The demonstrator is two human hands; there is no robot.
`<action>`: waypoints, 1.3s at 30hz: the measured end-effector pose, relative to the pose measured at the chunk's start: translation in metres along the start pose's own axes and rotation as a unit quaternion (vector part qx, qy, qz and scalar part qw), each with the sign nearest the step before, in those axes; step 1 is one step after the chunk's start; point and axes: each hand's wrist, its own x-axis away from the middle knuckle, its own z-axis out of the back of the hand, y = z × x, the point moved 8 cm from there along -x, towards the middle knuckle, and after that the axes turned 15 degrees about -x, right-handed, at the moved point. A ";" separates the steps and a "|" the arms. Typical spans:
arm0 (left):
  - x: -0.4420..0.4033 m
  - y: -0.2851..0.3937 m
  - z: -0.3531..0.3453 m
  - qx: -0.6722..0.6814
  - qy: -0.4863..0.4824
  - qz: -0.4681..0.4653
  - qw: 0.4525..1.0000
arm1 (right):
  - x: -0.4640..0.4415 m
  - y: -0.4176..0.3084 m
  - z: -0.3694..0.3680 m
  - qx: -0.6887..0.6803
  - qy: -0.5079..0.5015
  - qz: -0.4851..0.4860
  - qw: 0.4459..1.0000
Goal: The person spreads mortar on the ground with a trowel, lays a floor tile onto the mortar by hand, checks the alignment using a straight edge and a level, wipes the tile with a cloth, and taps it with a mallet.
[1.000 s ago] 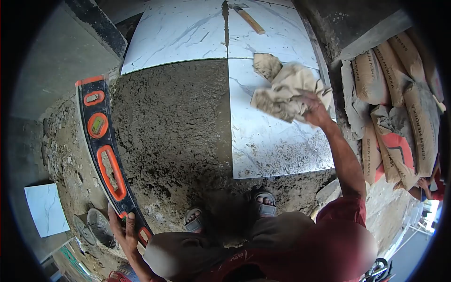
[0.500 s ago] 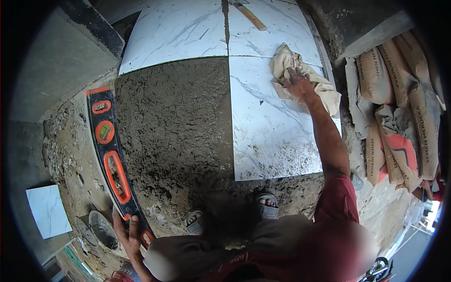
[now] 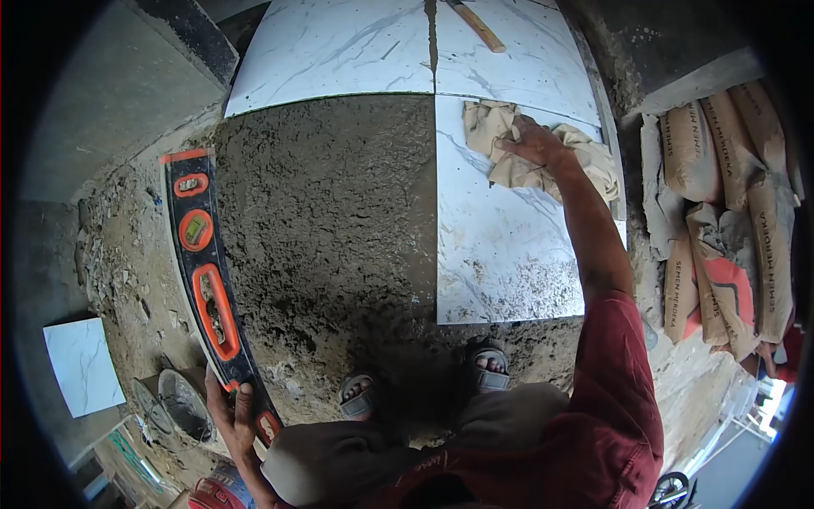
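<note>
My right hand [image 3: 536, 142] is closed on a bunched beige cloth [image 3: 487, 129], pressed onto a white marble-patterned tile [image 3: 500, 229]. Grey smears and specks of mortar dirty this tile, most thickly along its near edge. At the lower left, my left hand [image 3: 231, 414] grips the near end of a long black-and-orange spirit level [image 3: 204, 258]. The level lies lengthwise along the left side of a bed of wet grey mortar [image 3: 331, 195]. The mortar borders the tile's left edge.
More white tiles [image 3: 339, 51] lie at the far side, with a wooden-handled tool [image 3: 480, 27] on them. Cement bags [image 3: 691, 153] are stacked at right. A bucket [image 3: 184, 405] and a loose tile piece [image 3: 83, 366] are at lower left. Another person's hand [image 3: 766, 358] shows at far right.
My right hand has wiped leftward and slightly away across the tile, bunching the cloth more. My left hand keeps its hold on the spirit level. The whole view has shifted slightly.
</note>
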 end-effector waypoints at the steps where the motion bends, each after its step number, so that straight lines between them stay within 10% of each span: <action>1: 0.000 -0.002 0.000 -0.001 -0.003 0.003 1.000 | 0.008 -0.016 -0.008 0.053 -0.022 0.024 0.998; 21: 0.011 -0.006 0.020 0.014 0.025 -0.025 0.999 | 0.288 -0.098 -0.132 0.194 -0.291 0.182 0.919; 23: 0.013 -0.014 0.025 0.016 0.025 -0.024 0.999 | 0.295 -0.097 -0.123 -0.013 -0.424 0.157 0.892; 25: 0.014 -0.017 0.025 0.018 0.024 -0.022 0.999 | 0.263 -0.103 -0.054 -0.281 -0.404 -0.082 0.867; 26: 0.016 -0.013 0.025 0.018 0.026 -0.021 0.999 | 0.230 -0.091 -0.024 -0.374 -0.248 -0.002 0.894; 29: 0.016 -0.005 0.025 0.024 0.038 -0.009 0.999 | 0.151 -0.058 0.048 -0.679 -0.097 0.030 0.727; 34: 0.015 -0.009 0.026 -0.017 0.020 -0.027 0.999 | 0.030 0.027 0.063 -0.505 0.201 0.118 0.831; 36: 0.017 -0.012 0.026 -0.012 0.031 -0.024 0.999 | -0.002 0.072 -0.014 -0.032 0.300 0.067 0.951; 39: 0.020 -0.018 0.027 -0.001 0.043 -0.007 0.999 | -0.013 0.052 -0.044 0.069 0.146 0.048 0.986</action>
